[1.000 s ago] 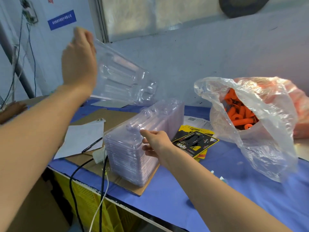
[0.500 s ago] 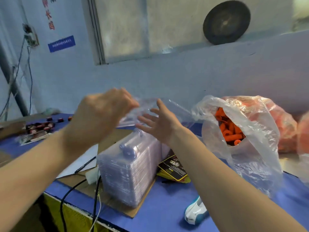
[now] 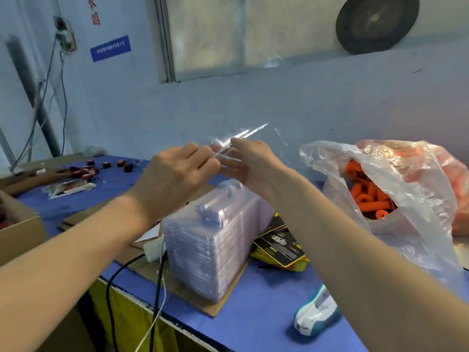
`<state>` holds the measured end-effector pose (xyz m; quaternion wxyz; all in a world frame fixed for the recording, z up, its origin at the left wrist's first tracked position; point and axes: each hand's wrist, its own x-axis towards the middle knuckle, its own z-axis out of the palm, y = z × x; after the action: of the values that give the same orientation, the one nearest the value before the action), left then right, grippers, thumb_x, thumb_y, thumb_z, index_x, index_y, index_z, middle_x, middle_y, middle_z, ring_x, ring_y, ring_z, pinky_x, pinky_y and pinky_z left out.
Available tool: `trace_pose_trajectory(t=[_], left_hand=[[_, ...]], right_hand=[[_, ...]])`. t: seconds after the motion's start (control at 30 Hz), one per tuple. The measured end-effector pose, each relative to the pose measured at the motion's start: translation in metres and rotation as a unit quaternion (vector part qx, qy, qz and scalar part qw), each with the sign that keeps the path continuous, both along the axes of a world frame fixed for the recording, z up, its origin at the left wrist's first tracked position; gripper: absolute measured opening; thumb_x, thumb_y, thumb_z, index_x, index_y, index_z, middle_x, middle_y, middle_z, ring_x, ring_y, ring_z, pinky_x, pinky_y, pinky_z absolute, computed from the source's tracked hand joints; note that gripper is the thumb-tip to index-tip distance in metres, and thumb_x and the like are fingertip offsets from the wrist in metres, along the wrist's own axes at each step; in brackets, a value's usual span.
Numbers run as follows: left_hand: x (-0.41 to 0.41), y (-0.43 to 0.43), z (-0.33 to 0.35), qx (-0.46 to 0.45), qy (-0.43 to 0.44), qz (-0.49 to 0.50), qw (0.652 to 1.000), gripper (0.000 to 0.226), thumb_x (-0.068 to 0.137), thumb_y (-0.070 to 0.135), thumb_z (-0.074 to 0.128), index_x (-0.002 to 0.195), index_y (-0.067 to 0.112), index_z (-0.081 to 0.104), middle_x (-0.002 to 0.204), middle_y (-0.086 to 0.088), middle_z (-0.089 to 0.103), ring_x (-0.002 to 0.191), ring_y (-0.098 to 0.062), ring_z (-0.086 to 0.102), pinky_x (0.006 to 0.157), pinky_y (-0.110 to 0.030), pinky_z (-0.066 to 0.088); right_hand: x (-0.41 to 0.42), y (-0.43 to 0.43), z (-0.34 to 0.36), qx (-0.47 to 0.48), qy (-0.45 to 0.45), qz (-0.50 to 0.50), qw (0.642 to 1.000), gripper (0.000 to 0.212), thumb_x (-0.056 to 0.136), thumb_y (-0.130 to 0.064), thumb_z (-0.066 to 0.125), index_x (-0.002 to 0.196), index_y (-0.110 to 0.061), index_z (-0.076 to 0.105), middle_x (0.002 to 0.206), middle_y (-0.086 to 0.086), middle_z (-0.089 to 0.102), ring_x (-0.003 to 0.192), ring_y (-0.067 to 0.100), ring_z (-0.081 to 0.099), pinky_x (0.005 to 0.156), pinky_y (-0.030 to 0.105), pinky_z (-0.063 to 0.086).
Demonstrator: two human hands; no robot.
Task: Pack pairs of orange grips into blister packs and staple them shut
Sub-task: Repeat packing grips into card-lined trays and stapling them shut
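Both the left hand and the right hand pinch the near edge of one clear blister pack, held up above the stack of packs, probably to pull its halves apart before orange grips come out of the bag beside it.

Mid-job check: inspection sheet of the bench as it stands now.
Surface: blue table; cardboard sheet on it.
Job's things: clear blister pack held up; stack of blister packs; orange grips in plastic bag; printed cards; stapler near front edge.
Clutter: small red parts far left; cardboard box.
Hands: left hand and right hand both pinch the blister pack.
Cables: black and white cables hang over the front edge.
Surroundings: window, dark disc, blue sign.
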<state>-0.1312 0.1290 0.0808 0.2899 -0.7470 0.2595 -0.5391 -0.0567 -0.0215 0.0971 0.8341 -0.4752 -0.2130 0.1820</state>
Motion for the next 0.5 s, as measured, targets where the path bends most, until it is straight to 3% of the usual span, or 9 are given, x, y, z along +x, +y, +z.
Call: trace_pose_trajectory(t=[0.1,0.23,0.4,0.5], left_hand=[[0.007,0.006,0.022,-0.028,-0.055,0.035,0.997,0.022,0.090,-0.007,0.057,0.076,0.010,0.058,0.075,-0.009,0.056,0.064,-0.028,0.053,0.049,-0.034,0.037],[0.012,0.010,0.012,-0.033,-0.061,0.027,0.997,0.019,0.089,-0.004,0.061,0.078,0.011,0.058,0.078,-0.009,0.056,0.067,-0.030,0.053,0.055,-0.039,0.044],[0.010,0.008,-0.051,-0.118,0.100,0.010,0.988,0.015,0.089,0.012,0.072,0.084,0.014,0.058,0.076,-0.004,0.056,0.059,-0.022,0.056,0.044,-0.033,0.043],[0.009,0.008,-0.081,-0.161,0.234,0.009,0.959,0.027,0.090,0.039,0.066,0.101,0.017,0.057,0.089,0.001,0.061,0.072,-0.017,0.064,0.046,-0.032,0.052]], right_hand=[[0.008,0.008,0.033,0.001,-0.099,-0.011,0.995,0.021,0.105,-0.007,0.040,0.121,-0.001,0.052,0.093,0.009,0.070,0.079,0.026,0.068,0.066,0.034,0.062],[0.014,0.010,0.014,0.020,-0.071,-0.012,0.997,0.023,0.101,-0.008,0.051,0.114,0.009,0.059,0.086,0.009,0.073,0.070,0.020,0.072,0.063,0.030,0.060],[0.016,0.011,-0.076,-0.009,0.115,-0.047,0.992,0.020,0.097,-0.006,0.059,0.081,0.006,0.060,0.057,0.010,0.065,0.048,0.015,0.066,0.056,0.026,0.060],[0.016,0.010,-0.113,-0.034,0.169,-0.065,0.983,0.021,0.096,-0.007,0.059,0.080,0.006,0.058,0.060,0.012,0.060,0.045,0.014,0.064,0.050,0.025,0.058]])
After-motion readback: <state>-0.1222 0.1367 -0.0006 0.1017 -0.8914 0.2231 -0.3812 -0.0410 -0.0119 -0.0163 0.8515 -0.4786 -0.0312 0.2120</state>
